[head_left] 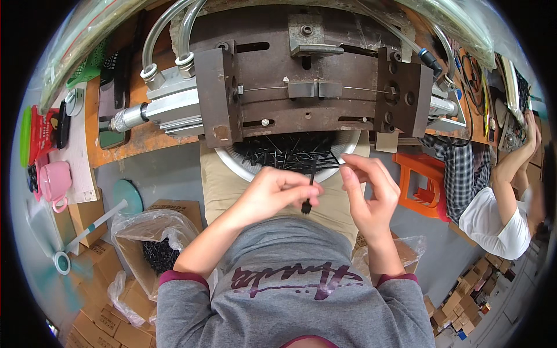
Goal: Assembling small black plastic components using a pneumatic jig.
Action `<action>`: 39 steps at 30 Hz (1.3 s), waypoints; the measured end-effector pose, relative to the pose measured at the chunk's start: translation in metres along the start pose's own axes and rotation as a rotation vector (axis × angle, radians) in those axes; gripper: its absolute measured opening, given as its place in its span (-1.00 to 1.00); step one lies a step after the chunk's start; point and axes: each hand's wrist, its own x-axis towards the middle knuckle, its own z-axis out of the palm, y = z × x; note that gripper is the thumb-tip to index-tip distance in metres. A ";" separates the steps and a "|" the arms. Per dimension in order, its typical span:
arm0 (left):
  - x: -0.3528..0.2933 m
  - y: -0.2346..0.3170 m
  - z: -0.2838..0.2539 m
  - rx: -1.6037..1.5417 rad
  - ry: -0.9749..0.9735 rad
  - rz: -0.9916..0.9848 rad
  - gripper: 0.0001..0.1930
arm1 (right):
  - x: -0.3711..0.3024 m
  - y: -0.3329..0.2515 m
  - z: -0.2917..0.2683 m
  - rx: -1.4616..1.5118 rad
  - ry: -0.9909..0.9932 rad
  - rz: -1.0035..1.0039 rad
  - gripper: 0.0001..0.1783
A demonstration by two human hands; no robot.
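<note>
My left hand [282,192] pinches a slim black plastic part [306,207] between thumb and fingers. The part hangs down below the fingertips and has a thicker, dark lower end. My right hand [371,194] is raised beside it with thumb and index finger brought close together at the bowl's edge. A black lattice-like strip [325,159] reaches to those fingertips; whether they grip it is unclear. Below the machine, a white bowl [234,165] on my lap holds many thin black parts [278,149].
A brown metal fixture [307,107] with a silver cylinder [174,108] on its left stands on the bench ahead. At left are a pink cup [55,178], a fan [61,262] and a box of black parts [159,255]. An orange stool [420,194] and another person [493,217] are at right.
</note>
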 end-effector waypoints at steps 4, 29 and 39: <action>-0.022 0.027 0.002 -0.154 -0.176 -0.056 -0.73 | 0.001 -0.006 0.002 0.540 -0.217 0.420 -0.81; -0.062 0.055 0.029 -0.222 -0.018 0.004 -0.77 | 0.003 -0.037 0.000 0.801 -0.328 0.373 -0.88; -0.082 0.082 0.048 0.540 0.375 0.861 -0.89 | 0.040 -0.087 -0.004 0.909 0.198 -0.123 -0.84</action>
